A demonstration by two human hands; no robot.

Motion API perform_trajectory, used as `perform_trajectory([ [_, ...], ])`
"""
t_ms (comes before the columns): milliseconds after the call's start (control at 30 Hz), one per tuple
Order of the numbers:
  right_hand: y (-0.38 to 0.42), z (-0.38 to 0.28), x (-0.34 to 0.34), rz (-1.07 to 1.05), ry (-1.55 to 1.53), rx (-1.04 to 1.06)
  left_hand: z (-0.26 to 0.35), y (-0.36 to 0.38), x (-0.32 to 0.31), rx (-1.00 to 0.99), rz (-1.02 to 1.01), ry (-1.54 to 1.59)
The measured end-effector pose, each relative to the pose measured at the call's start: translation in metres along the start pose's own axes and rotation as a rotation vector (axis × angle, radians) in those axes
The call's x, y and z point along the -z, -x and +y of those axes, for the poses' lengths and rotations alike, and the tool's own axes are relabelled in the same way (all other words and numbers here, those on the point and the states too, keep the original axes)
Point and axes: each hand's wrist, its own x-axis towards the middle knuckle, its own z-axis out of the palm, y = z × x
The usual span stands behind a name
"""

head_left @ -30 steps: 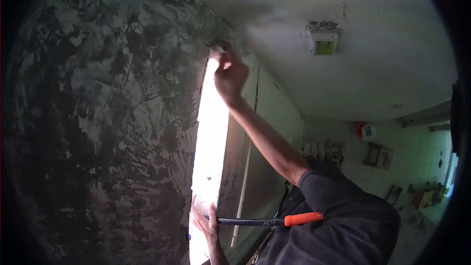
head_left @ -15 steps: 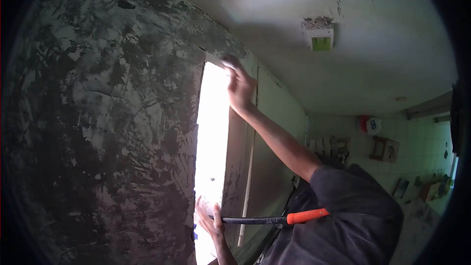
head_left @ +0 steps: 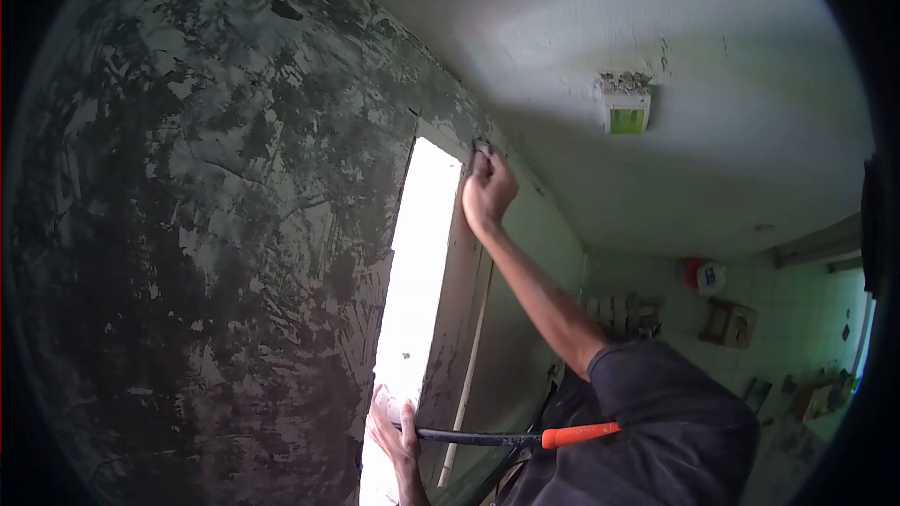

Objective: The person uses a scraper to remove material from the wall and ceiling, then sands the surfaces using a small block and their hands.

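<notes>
My right hand (head_left: 491, 189) is raised to the top of a bright upright opening (head_left: 417, 272). Its fingers are closed around a small dark object (head_left: 482, 145) against the wall just right of the opening's upper corner; blur hides its kind. Low at the opening, my left hand (head_left: 396, 433) has its thumb and fingers around the end of a long black shaft with an orange handle (head_left: 579, 435). The tool lies roughly level, reaching toward my dark shirt (head_left: 675, 412). Its far end is hidden by the left hand.
A wall (head_left: 234, 225) with patchy grey plaster fills the left. Overhead is a pale ceiling (head_left: 525, 19) with a square fitting (head_left: 626, 117). A pale pipe (head_left: 466, 375) runs beside the opening. At the far right stand a stool (head_left: 729, 323) and a red-and-white container (head_left: 708, 276).
My right hand has moved right, from the opening's top edge to the wall beside its corner. My left hand stays low on the shaft. The view has tilted slightly.
</notes>
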Motion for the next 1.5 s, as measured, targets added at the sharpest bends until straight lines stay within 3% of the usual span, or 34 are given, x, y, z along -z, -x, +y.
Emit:
perform_trajectory([
  [33, -0.003, -0.004, -0.006, -0.001, -0.001, 0.006, 0.0, 0.0, 0.0, -0.011, -0.014, -0.006],
  [100, -0.008, -0.062, -0.011, -0.199, -0.122, 0.007, 0.003, -0.001, 0.0, -0.018, -0.021, -0.005],
  [167, -0.001, -0.097, -0.009, -0.219, -0.152, 0.088, -0.003, 0.0, -0.003, -0.027, -0.007, -0.047],
  [200, -0.001, -0.079, -0.012, -0.172, -0.332, 0.235, -0.004, 0.006, -0.001, -0.021, -0.015, -0.053],
  [233, 0.001, -0.046, -0.013, -0.187, -0.372, 0.185, -0.003, 0.007, 0.0, -0.02, -0.014, -0.053],
  [333, -0.002, 0.002, 0.005, -0.043, -0.146, 0.142, -0.008, 0.002, 0.0, -0.04, -0.008, -0.074],
  [400, -0.015, -0.005, 0.0, -0.043, 0.213, -0.089, -0.005, 0.002, -0.003, -0.03, -0.001, -0.037],
  [433, -0.013, -0.016, -0.004, -0.048, 0.212, -0.096, -0.001, 0.003, -0.003, -0.025, -0.001, -0.045],
  [500, -0.014, -0.08, -0.009, -0.147, -0.119, -0.04, 0.0, 0.002, 0.0, -0.004, -0.03, -0.014],
  [533, -0.015, -0.077, -0.015, -0.158, -0.126, -0.037, -0.005, 0.002, 0.0, -0.027, -0.037, -0.001],
  [600, -0.005, -0.055, -0.023, -0.098, -0.37, 0.241, 0.0, 0.007, 0.004, 0.004, -0.043, -0.002],
  [633, -0.009, -0.03, -0.016, -0.08, -0.311, 0.287, 0.005, 0.002, 0.004, 0.009, -0.051, 0.006],
  [733, -0.014, 0.009, 0.006, -0.076, -0.046, 0.108, 0.025, -0.005, 0.018, 0.11, -0.179, 0.072],
  [800, -0.018, 0.0, -0.005, -0.069, 0.142, 0.036, 0.054, -0.023, 0.025, 0.178, -0.299, 0.11],
  [867, -0.01, -0.046, -0.015, -0.071, -0.033, 0.079, 0.074, -0.046, 0.019, 0.227, -0.367, 0.102],
  [900, -0.01, -0.071, -0.017, -0.07, -0.211, 0.13, 0.08, -0.059, 0.011, 0.153, -0.378, 0.159],
  [933, -0.005, -0.085, -0.01, -0.132, -0.196, 0.184, 0.083, -0.073, 0.002, 0.076, -0.431, 0.205],
  [1033, -0.01, -0.041, -0.001, -0.123, -0.284, 0.338, 0.098, -0.105, -0.018, -0.073, -0.462, 0.289],
  [1133, -0.023, -0.012, 0.004, -0.152, -0.085, 0.113, 0.095, -0.113, -0.044, -0.133, -0.461, 0.192],
  [1167, -0.029, -0.014, 0.003, -0.174, -0.004, 0.018, 0.093, -0.113, -0.052, -0.197, -0.357, 0.153],
  [1233, -0.018, -0.021, -0.01, -0.115, 0.028, 0.098, 0.086, -0.112, -0.057, -0.262, -0.272, 0.101],
  [1333, -0.004, -0.055, 0.003, -0.262, -0.116, 0.234, 0.104, -0.116, -0.048, -0.205, -0.372, 0.28],
  [1367, -0.002, -0.023, -0.006, -0.192, -0.165, 0.324, 0.109, -0.115, -0.043, -0.123, -0.431, 0.275],
  [1433, -0.021, 0.005, 0.005, -0.1, -0.125, 0.267, 0.106, -0.12, -0.045, -0.052, -0.484, 0.276],
  [1467, -0.032, 0.007, 0.012, -0.177, -0.044, 0.063, 0.102, -0.122, -0.049, -0.144, -0.428, 0.336],
  [1500, -0.031, 0.007, 0.008, -0.178, -0.037, 0.062, 0.099, -0.121, -0.053, -0.237, -0.375, 0.393],
])
